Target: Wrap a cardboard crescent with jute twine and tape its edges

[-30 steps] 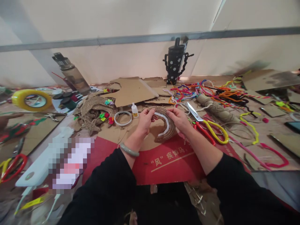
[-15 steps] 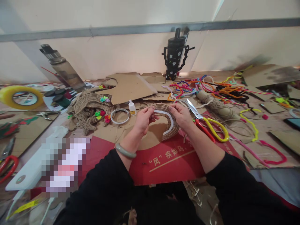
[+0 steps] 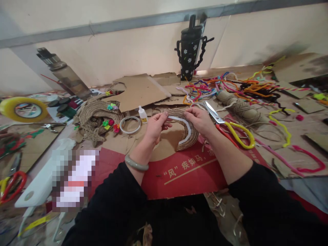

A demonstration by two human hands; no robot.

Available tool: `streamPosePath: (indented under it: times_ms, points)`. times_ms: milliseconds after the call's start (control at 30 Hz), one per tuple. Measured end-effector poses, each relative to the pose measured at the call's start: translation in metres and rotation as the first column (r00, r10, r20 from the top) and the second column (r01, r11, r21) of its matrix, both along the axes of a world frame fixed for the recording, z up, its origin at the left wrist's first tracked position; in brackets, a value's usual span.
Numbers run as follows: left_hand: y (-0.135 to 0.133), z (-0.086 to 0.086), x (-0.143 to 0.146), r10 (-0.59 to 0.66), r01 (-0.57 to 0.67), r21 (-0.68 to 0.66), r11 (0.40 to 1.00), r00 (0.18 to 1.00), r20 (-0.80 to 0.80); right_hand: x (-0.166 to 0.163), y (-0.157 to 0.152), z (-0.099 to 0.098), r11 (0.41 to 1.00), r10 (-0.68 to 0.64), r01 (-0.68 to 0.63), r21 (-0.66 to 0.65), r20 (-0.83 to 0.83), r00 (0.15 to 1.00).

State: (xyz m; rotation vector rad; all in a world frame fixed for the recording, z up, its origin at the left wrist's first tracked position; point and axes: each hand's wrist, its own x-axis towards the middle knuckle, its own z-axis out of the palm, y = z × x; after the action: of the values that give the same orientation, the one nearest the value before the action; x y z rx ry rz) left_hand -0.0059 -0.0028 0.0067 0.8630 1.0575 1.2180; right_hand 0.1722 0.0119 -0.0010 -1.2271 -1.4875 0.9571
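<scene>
A curved arc of brown twine rows (image 3: 194, 136), with a white strip (image 3: 188, 128) along its inner side, rests over cardboard and a red printed board (image 3: 184, 184). My left hand (image 3: 156, 128) is closed, thumb and finger pinching near the arc's upper left end. At its top edge my right hand (image 3: 198, 120) pinches too, thumb against fingers. Whether a loose strand lies between the fingertips is too small to tell. Just right of my right hand lie scissors (image 3: 239, 135) with yellow and red handles. A small white glue bottle (image 3: 142, 115) stands left of the arc.
A decorated twine arc (image 3: 98, 111) and a white ring (image 3: 130, 125) lie to the left, with a tape roll (image 3: 23, 109) beyond. Right are a twine spool (image 3: 238, 107) and tangled pipe cleaners (image 3: 246, 87). A black tumbler (image 3: 189, 51) stands at the back.
The view has shifted slightly. Both hands keep their pinch on the arc, the right one a little further right; nothing has been let go.
</scene>
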Motion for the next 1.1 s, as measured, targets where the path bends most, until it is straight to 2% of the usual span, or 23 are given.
streamPosePath:
  times_ms: [100,200,400,500,667,1100]
  points:
    - [-0.001,0.002,0.000,-0.003,0.003,-0.007,1.000,1.000,0.011,0.001,0.002,-0.002,1.000,-0.002,0.002,0.010,0.017,1.000]
    - [-0.003,0.004,0.000,-0.017,0.016,-0.016,1.000,1.000,-0.017,0.003,0.002,-0.002,0.998,0.062,-0.062,-0.006,0.044,0.997]
    - [-0.008,-0.001,0.005,-0.154,0.151,-0.027,0.988,0.975,-0.160,0.000,-0.004,0.006,0.993,0.114,-0.109,-0.044,0.128,0.985]
    - [-0.009,-0.003,0.007,-0.179,0.178,-0.022,0.984,0.967,-0.179,-0.003,-0.007,0.009,0.987,0.156,-0.148,-0.058,0.163,0.974]
    - [-0.012,-0.002,0.009,-0.175,0.178,0.008,0.984,0.974,-0.143,-0.005,-0.008,0.011,0.989,0.145,-0.141,-0.036,0.189,0.971]
    - [-0.018,0.001,0.012,-0.128,0.127,-0.016,0.992,0.989,-0.074,-0.013,-0.016,0.014,0.988,0.151,-0.141,-0.069,0.176,0.973]
